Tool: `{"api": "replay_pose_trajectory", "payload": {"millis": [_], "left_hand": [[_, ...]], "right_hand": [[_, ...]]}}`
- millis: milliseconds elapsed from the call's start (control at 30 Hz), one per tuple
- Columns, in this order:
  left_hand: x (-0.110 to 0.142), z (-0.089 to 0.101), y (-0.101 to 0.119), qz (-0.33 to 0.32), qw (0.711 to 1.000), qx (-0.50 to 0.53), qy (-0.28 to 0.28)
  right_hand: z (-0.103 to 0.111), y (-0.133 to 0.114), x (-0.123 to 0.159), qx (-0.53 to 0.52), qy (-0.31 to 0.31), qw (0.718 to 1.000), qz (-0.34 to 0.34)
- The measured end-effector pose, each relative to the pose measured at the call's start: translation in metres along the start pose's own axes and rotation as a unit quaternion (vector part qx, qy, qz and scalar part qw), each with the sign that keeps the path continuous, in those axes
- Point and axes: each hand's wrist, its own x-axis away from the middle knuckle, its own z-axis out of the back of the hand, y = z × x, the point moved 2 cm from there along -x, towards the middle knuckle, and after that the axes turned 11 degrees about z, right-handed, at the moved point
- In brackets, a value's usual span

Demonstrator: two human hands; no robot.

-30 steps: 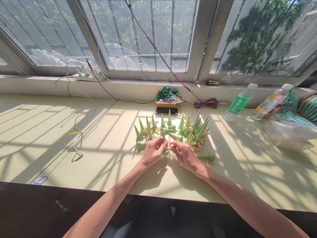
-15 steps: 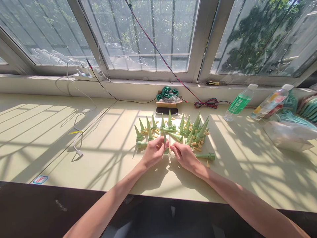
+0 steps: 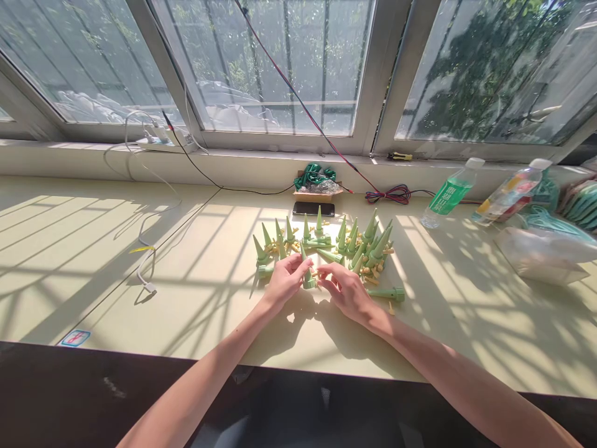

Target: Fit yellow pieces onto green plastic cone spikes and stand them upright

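Pinching a green cone point(image 3: 308, 279), left hand point(image 3: 283, 281); cone's tip leans toward the counter's left end. Right hand point(image 3: 346, 290): fingertips at a yellow peg point(image 3: 314, 274) beside the cone; cannot tell if clamped on it, or if peg is seated. Both toward the counter point(image 3: 186, 323)'s front edge. Behind, cone cluster point(image 3: 377, 249); beyond, phone point(image 3: 313, 209) near back edge.
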Motion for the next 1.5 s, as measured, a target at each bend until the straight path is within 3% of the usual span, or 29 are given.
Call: {"api": "replay_pose_trajectory", "payload": {"millis": [133,333,633,767,1033,1267,1500], "left_hand": [[0.0003,0.0006,0.0,-0.027,0.999,-0.025,-0.002],[0.0044,-0.0037,0.0009,-0.111,0.988,-0.105,-0.02],[0.0084,-0.0068,0.0043,-0.127,0.981,-0.14,-0.041],[0.0054,-0.0064,0.0034,-0.103,0.988,-0.114,-0.03],[-0.0004,0.0007,-0.0019,0.039,0.999,0.012,-0.027],[0.0007,-0.0014,-0.0026,0.038,0.998,0.006,-0.041],[-0.0006,-0.001,-0.0047,-0.003,0.999,-0.034,-0.035]], "right_hand": [[-0.0009,0.0022,0.0022,-0.003,0.013,1.0,-0.01],[-0.0007,0.0041,0.0041,0.04,-0.019,0.996,-0.082],[-0.0008,0.0012,0.0016,0.051,-0.021,0.993,-0.105],[0.0013,-0.0023,-0.0005,0.039,-0.011,0.993,-0.11],[-0.0002,-0.0021,0.0007,0.018,-0.01,0.998,-0.061],[0.0005,-0.0015,-0.0006,0.012,-0.018,0.998,-0.058],[0.0027,-0.0033,-0.0021,-0.014,-0.031,0.997,-0.064]]}}
